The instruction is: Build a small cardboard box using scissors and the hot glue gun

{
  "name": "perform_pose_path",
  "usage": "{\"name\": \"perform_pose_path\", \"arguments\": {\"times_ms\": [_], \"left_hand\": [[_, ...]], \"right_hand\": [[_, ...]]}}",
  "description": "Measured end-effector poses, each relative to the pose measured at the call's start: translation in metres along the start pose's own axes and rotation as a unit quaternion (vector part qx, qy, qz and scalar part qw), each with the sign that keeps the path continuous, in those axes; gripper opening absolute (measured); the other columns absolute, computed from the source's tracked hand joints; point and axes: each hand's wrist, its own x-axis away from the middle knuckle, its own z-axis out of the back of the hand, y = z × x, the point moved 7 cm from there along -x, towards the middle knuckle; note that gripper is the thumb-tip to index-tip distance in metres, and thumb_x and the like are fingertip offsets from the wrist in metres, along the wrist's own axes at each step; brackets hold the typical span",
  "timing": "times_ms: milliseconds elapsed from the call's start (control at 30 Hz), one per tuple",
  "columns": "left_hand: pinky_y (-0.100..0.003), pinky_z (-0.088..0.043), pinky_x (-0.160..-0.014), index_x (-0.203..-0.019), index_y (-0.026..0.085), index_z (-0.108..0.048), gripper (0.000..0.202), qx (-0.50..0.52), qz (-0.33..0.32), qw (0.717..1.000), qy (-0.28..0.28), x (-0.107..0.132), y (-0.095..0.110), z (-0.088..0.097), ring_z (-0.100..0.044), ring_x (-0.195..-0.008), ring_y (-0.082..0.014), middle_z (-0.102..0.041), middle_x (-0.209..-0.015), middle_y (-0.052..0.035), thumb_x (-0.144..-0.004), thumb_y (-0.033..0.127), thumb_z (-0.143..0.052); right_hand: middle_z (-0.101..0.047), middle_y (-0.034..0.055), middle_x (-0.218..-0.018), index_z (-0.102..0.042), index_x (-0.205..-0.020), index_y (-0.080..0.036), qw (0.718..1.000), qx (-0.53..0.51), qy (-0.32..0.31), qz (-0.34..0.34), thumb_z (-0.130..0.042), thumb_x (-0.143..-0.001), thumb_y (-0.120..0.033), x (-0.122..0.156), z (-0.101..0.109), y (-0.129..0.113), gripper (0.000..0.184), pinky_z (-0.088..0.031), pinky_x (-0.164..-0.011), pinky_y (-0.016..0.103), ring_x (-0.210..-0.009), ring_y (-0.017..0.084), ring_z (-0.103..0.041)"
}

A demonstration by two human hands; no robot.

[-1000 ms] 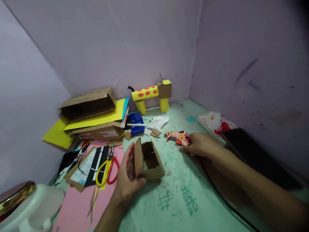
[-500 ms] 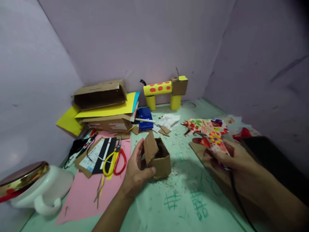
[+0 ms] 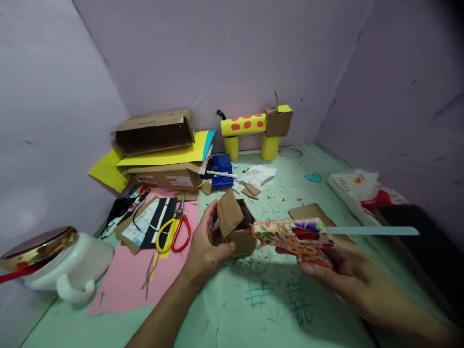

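Note:
My left hand (image 3: 206,249) grips a small open cardboard box (image 3: 237,227) from its left side, holding it on the green table (image 3: 253,309). My right hand (image 3: 337,270) is closed around a glue gun (image 3: 295,235) covered in a colourful flower pattern, a pale glue stick (image 3: 373,231) sticking out of its back. The gun lies level, its nozzle pointing left and touching or nearly touching the box's right edge.
Yellow and red scissors (image 3: 174,234) lie on pink paper (image 3: 126,290). Stacked cardboard boxes with yellow sheets (image 3: 163,145) stand at the back left. A yellow spotted tube figure (image 3: 257,128) is by the wall. A white mug (image 3: 58,275) sits at the left. A tissue pack (image 3: 362,191) lies at the right.
My right hand picked the glue gun up off the table, lifted it, then swung it left so its nozzle meets the box. My left hand kept hold of the box.

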Motion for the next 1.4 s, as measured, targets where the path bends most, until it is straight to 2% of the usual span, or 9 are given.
{"name": "perform_pose_path", "arguments": {"times_ms": [100,200,333,467,667,800,1067,1200,1400], "left_hand": [[-0.043,-0.043,-0.103,-0.144,0.017,-0.03,0.098,-0.014,-0.007,1.0,-0.006,0.0,0.001,-0.002,-0.048,-0.127,-0.0355,-0.043,-0.144,-0.0147,-0.057,0.018,-0.075],[-0.041,-0.043,-0.104,-0.143,0.018,-0.031,0.096,-0.028,-0.013,0.999,-0.006,0.001,0.001,-0.005,-0.048,-0.127,-0.0343,-0.043,-0.145,-0.0134,-0.057,0.017,-0.075],[-0.039,-0.043,-0.105,-0.14,0.017,-0.034,0.097,-0.055,-0.01,0.998,0.007,0.003,0.005,-0.01,-0.047,-0.129,-0.0335,-0.044,-0.144,-0.0136,-0.055,0.019,-0.081],[-0.042,-0.044,-0.103,-0.142,0.016,-0.031,0.101,-0.068,0.004,0.997,0.021,0.005,0.006,-0.013,-0.048,-0.127,-0.0358,-0.045,-0.144,-0.0157,-0.054,0.021,-0.081],[-0.041,-0.046,-0.101,-0.142,0.016,-0.031,0.099,-0.076,0.005,0.997,0.029,0.005,0.006,-0.014,-0.05,-0.125,-0.0343,-0.045,-0.143,-0.0157,-0.055,0.017,-0.078],[-0.04,-0.044,-0.104,-0.14,0.014,-0.033,0.099,-0.088,0.0,0.995,0.038,0.004,0.007,-0.014,-0.047,-0.128,-0.0335,-0.042,-0.145,-0.017,-0.053,0.017,-0.078],[-0.041,-0.046,-0.101,-0.142,0.02,-0.033,0.099,-0.099,0.002,0.994,0.034,0.006,0.006,-0.013,-0.047,-0.128,-0.0358,-0.045,-0.143,-0.0141,-0.055,0.022,-0.08],[-0.042,-0.046,-0.101,-0.142,0.019,-0.033,0.1,-0.083,-0.006,0.996,0.032,0.005,0.007,-0.014,-0.047,-0.128,-0.0356,-0.044,-0.144,-0.0152,-0.055,0.025,-0.082],[-0.04,-0.043,-0.105,-0.141,0.015,-0.032,0.099,-0.092,-0.005,0.995,0.033,0.003,0.008,-0.014,-0.044,-0.13,-0.0355,-0.041,-0.146,-0.0165,-0.055,0.024,-0.08]], "right_hand": [[-0.077,0.0052,-0.087,-0.072,-0.088,-0.023,0.999,0.031,0.017,0.029,-0.064,-0.078,-0.034,0.0,-0.003,-0.001,0.017,-0.059,-0.076,0.036,-0.08,0.025,-0.071],[-0.076,0.0053,-0.08,-0.07,-0.085,-0.022,0.999,0.033,0.008,0.026,-0.061,-0.08,-0.035,0.002,-0.008,0.001,0.016,-0.061,-0.07,0.036,-0.073,0.024,-0.072],[-0.078,0.0069,-0.088,-0.069,-0.091,-0.021,0.998,0.053,-0.016,0.015,-0.06,-0.08,-0.034,0.005,-0.012,0.0,0.019,-0.061,-0.073,0.037,-0.079,0.027,-0.073],[-0.077,0.0058,-0.084,-0.067,-0.086,-0.022,0.995,0.086,-0.042,0.008,-0.057,-0.083,-0.034,0.006,-0.015,-0.001,0.016,-0.061,-0.072,0.035,-0.082,0.027,-0.073],[-0.076,0.0064,-0.08,-0.066,-0.084,-0.02,0.995,0.092,-0.031,0.003,-0.055,-0.083,-0.034,0.006,-0.016,-0.002,0.018,-0.061,-0.068,0.035,-0.075,0.025,-0.073],[-0.076,0.0053,-0.087,-0.067,-0.09,-0.022,0.995,0.091,-0.035,0.011,-0.055,-0.084,-0.032,0.007,-0.018,-0.001,0.017,-0.061,-0.072,0.034,-0.081,0.024,-0.072],[-0.076,0.0043,-0.075,-0.068,-0.082,-0.023,0.998,0.063,-0.004,0.03,-0.057,-0.08,-0.03,0.006,-0.022,-0.01,0.013,-0.061,-0.062,0.036,-0.072,0.027,-0.073],[-0.076,0.0041,-0.079,-0.07,-0.086,-0.024,0.998,0.055,0.016,0.037,-0.059,-0.08,-0.03,0.007,-0.02,-0.008,0.013,-0.061,-0.067,0.037,-0.075,0.027,-0.072],[-0.075,0.005,-0.08,-0.07,-0.085,-0.024,0.997,0.078,0.007,0.028,-0.058,-0.083,-0.035,0.009,-0.023,-0.002,0.017,-0.06,-0.068,0.038,-0.08,0.029,-0.071]]}}
